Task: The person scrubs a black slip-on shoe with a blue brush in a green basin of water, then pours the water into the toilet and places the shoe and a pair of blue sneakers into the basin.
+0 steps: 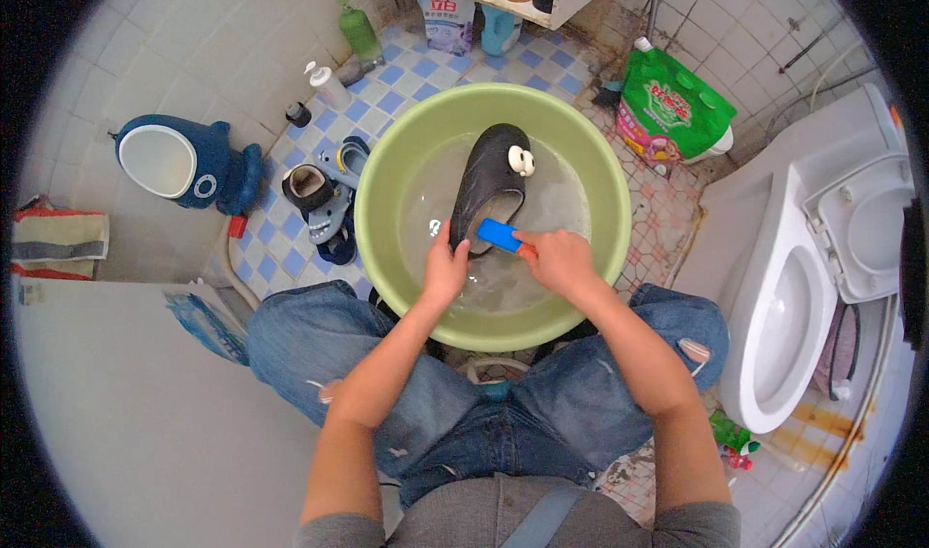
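Note:
A black clog slipper with a white cartoon-eye charm is held over a round light-green plastic basin. Cloudy water lies in the basin under it. My left hand grips the slipper by its heel end, thumb on the near rim. In my right hand is a scrubbing brush with a blue head and an orange handle. The brush head is at the slipper's heel opening; its bristles are hidden from me. The basin stands between my knees.
Several small shoes sit left of the basin, near a blue child's urinal. Pump bottles and a detergent pouch stand at the back. A green refill bag and a white toilet are on the right.

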`<state>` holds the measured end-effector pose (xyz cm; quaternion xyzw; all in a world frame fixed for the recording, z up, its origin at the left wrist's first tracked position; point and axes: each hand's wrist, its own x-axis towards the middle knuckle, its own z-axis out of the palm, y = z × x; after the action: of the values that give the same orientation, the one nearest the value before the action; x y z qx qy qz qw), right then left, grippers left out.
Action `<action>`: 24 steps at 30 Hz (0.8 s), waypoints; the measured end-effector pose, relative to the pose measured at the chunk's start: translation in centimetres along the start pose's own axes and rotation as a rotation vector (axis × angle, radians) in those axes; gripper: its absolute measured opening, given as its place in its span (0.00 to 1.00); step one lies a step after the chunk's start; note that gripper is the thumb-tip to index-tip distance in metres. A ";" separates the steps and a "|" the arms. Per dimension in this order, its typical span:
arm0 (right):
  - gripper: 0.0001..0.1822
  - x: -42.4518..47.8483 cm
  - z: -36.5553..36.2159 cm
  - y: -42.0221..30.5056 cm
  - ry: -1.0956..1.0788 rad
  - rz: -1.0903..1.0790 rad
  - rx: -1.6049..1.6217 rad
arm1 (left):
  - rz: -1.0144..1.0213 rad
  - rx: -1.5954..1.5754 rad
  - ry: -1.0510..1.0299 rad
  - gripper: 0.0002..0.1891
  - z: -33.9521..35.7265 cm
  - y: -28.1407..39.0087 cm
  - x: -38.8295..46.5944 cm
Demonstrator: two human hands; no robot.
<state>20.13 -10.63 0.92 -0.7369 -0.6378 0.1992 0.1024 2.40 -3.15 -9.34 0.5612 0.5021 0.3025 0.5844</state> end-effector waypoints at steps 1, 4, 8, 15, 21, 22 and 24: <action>0.14 0.1 -0.3 -0.4 0.005 0.010 -0.032 | 0.023 0.015 0.027 0.28 -0.1 -0.7 0.2; 0.15 -0.5 0.9 -0.2 0.007 -0.066 0.232 | 0.030 -0.037 0.063 0.28 0.2 -0.5 0.3; 0.15 0.0 0.9 0.4 0.036 0.003 0.021 | -0.103 0.036 -0.031 0.29 -0.4 0.4 0.3; 0.15 -0.2 1.7 0.5 0.050 -0.015 0.096 | -0.017 0.002 0.042 0.27 -0.1 -0.3 0.4; 0.15 -0.2 1.6 0.2 0.037 -0.028 0.189 | -0.040 0.014 0.022 0.27 -0.1 -0.3 0.6; 0.14 -0.3 1.9 0.4 0.029 -0.068 0.315 | -0.056 0.021 0.010 0.27 -0.1 -0.1 0.5; 0.14 -0.1 1.1 0.3 0.034 0.001 0.094 | -0.086 0.041 -0.010 0.28 -0.4 0.4 0.2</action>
<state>19.90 -10.93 -0.17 -0.7348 -0.6256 0.2166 0.1477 2.14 -2.71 -9.00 0.5523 0.5291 0.2641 0.5876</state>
